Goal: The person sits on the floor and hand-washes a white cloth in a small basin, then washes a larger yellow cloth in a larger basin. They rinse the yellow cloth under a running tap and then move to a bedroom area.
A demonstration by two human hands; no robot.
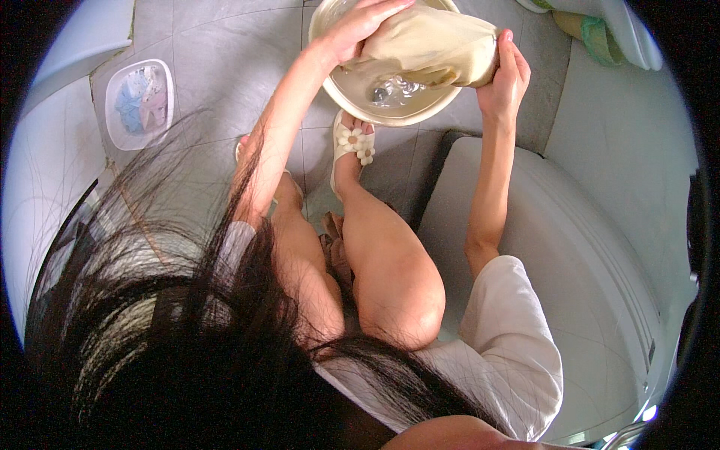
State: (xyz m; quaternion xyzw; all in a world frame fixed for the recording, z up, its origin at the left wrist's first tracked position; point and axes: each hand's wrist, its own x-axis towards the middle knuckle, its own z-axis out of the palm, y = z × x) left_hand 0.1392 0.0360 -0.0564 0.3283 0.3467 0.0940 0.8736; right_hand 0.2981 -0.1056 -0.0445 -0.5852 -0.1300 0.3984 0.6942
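Observation:
A wet, cream-coloured cloth (427, 42) is stretched between my two hands above a round basin (394, 119). At its left side, my left hand (363, 28) grips the fabric, with the fingers partly hidden near the top edge. My right hand (506, 70) holds the gathered right end, thumb upward, just beyond the basin's rim. Brownish marks show along the cloth's lower edge. Below it, rippling water (396, 93) catches the light in the basin. The cloth hides much of the basin's far part.
On the grey tiled floor (225, 73) at left stands a white plastic bin (112, 107) with crumpled blue and pinkish waste. A large white appliance or tub (540, 225) is close by my right arm. My flower-trimmed slipper (337, 149) is near the basin. Dark hair (242, 281) covers the lower left.

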